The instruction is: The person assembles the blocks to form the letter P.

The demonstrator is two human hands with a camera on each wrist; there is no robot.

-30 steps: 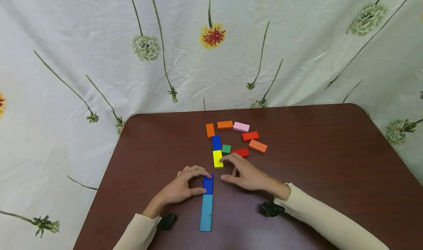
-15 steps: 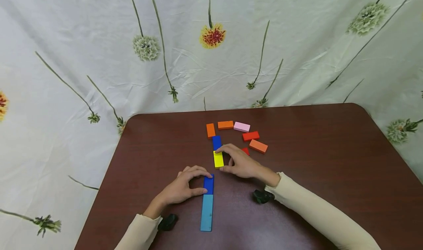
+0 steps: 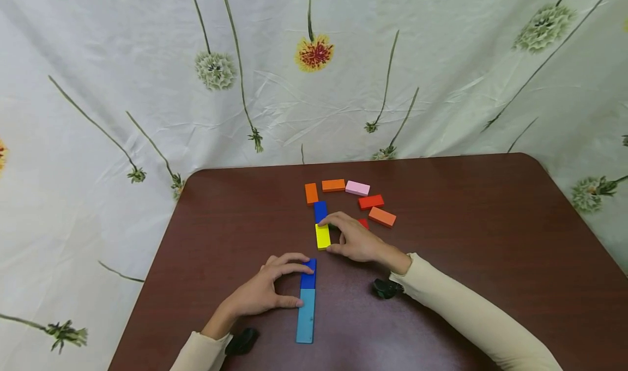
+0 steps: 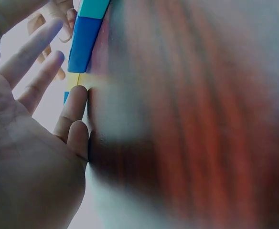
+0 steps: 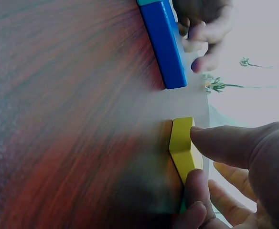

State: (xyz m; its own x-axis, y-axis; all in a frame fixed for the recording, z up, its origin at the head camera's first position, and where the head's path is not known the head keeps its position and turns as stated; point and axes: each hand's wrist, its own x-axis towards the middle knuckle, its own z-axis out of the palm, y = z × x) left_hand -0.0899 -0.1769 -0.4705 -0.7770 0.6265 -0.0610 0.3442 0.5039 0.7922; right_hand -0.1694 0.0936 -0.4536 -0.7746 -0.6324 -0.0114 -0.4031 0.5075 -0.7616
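My right hand (image 3: 360,240) pinches a yellow block (image 3: 322,237) lengthwise, thumb at its near end and forefinger at its far end. In the right wrist view the thumb meets an edge of that block. Beyond it a blue block (image 3: 320,212) continues the line, while a green block is mostly covered by the right hand. Nearer to me, another blue block (image 3: 308,280) lies end to end with a longer light-blue block (image 3: 306,322). Over their left side my left hand (image 3: 257,292) hovers with fingers spread; the left wrist view shows them loosely extended, gripping nothing.
Farther back, an arc of blocks curves right: two orange ones (image 3: 311,194), a pink block (image 3: 357,188), a red block (image 3: 370,202) and another orange block (image 3: 382,217). A second red block (image 3: 363,223) peeks out behind the right hand. Flowered cloth (image 3: 275,98) hangs behind the brown table (image 3: 466,224).
The right hand has shifted left and away from me, closing thumb and forefinger on the yellow block. The left hand has loosened from the near blue block, its thumb sliding toward me.
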